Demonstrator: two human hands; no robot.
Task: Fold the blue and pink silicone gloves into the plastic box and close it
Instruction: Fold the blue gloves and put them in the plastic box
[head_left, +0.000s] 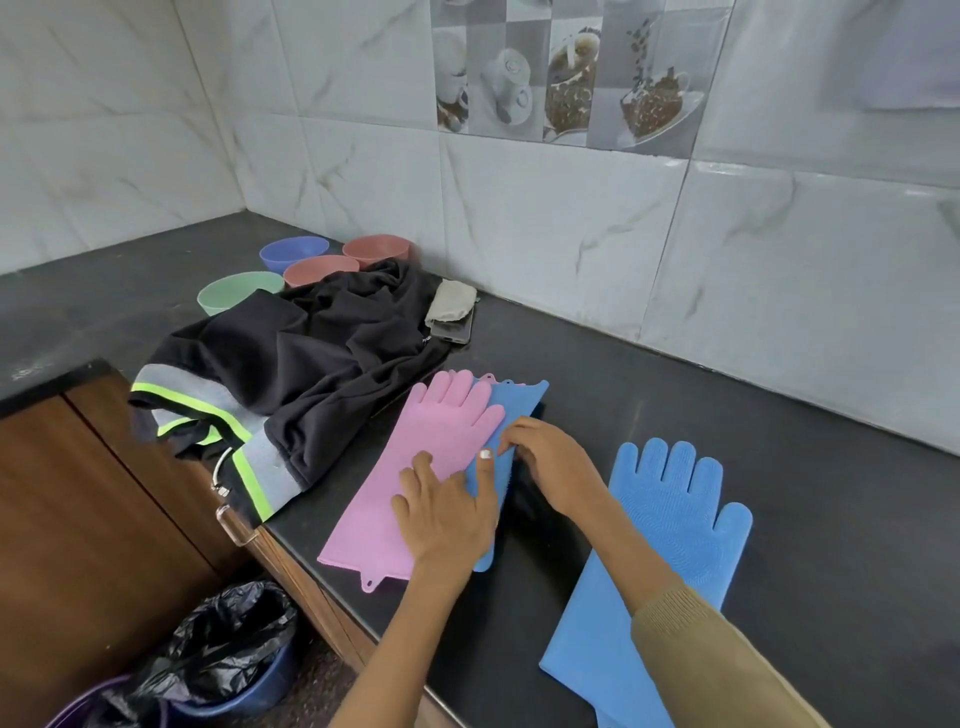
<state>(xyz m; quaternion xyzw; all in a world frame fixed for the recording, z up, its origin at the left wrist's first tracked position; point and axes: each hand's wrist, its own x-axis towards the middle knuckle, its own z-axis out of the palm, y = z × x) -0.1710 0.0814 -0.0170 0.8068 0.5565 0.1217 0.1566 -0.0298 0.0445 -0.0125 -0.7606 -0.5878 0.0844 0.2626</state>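
A pink silicone glove (415, 467) lies flat near the centre of the frame on the dark countertop (779, 457), fingers pointing up the picture and its cuff, with a small hanging tab, at the counter's front edge. Partly under its right side lies a blue silicone glove (511, 410) with a scalloped cuff edge showing at the top. The left hand (447, 514) rests on the pink glove with fingers spread wide and flat, its thumb on the blue one. The right hand (550, 462) has its fingers curled narrow, pinching the blue glove's edge. A second blue glove (670, 530) lies flat at lower right, its palm covered in fine bristles. Dark clothing (291, 374) and four bowls (291, 270) sit at upper left.
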